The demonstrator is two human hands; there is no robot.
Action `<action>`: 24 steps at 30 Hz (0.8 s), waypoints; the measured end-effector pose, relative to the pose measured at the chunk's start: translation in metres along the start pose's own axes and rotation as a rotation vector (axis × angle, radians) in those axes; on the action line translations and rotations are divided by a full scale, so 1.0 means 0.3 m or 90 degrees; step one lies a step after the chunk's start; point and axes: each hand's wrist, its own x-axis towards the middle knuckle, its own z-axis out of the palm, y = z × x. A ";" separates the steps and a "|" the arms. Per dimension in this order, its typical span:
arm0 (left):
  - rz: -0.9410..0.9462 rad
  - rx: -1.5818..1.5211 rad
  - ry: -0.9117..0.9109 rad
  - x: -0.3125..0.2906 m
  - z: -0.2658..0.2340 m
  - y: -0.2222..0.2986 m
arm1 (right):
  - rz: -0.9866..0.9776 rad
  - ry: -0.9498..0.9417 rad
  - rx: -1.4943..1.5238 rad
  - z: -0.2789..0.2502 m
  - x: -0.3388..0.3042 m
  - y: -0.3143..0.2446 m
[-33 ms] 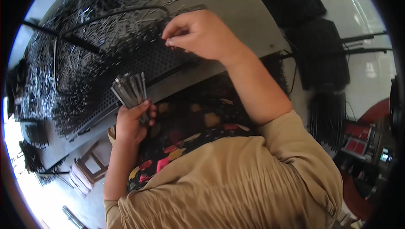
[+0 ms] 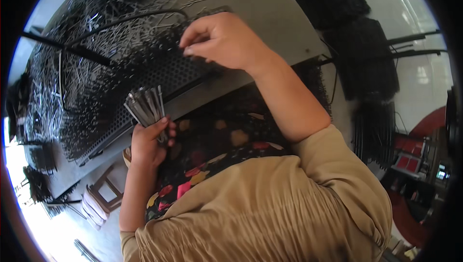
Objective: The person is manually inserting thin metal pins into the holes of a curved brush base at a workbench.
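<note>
My left hand (image 2: 150,141) is closed round a bundle of thin grey metal rods (image 2: 144,105), their tops fanned out in front of the black perforated rack (image 2: 176,71). Dark rod ends stand close together in the rack's back and left parts, while bare holes show along its front and right. Over the rack's right end hangs my right hand (image 2: 219,40), thumb and fingertips pinched together. Whatever sits between those fingertips is too small or hidden to make out.
A large heap of loose thin rods (image 2: 115,18) lies behind the rack on the grey table (image 2: 270,25). A dark curved bar (image 2: 130,16) arches over the heap. Black rod-filled racks (image 2: 361,59) stand at the right, and a brown stool (image 2: 106,189) at lower left.
The whole view has shifted slightly. Both my hands keep nearly the same places, the left one still round the bundle of rods and the right one still pinched.
</note>
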 end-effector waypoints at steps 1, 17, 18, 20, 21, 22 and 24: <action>0.001 -0.021 0.014 -0.001 -0.004 -0.003 | 0.049 -0.020 0.085 -0.006 -0.008 -0.017; 0.003 0.029 0.020 -0.001 0.020 0.002 | -0.123 0.319 0.227 -0.040 -0.023 0.082; 0.004 0.023 0.027 -0.003 0.018 0.004 | -0.143 0.341 0.213 -0.030 -0.021 0.087; 0.007 0.039 0.040 -0.003 0.015 0.002 | -0.152 0.341 0.235 -0.012 -0.015 0.105; 0.008 0.034 0.044 -0.001 0.015 -0.001 | -0.162 0.350 0.254 -0.006 -0.013 0.111; 0.003 0.030 0.038 0.001 0.012 0.000 | -0.162 0.345 0.256 -0.001 -0.011 0.111; -0.002 0.024 0.034 -0.002 0.011 0.000 | -0.130 0.346 0.221 0.008 -0.009 0.110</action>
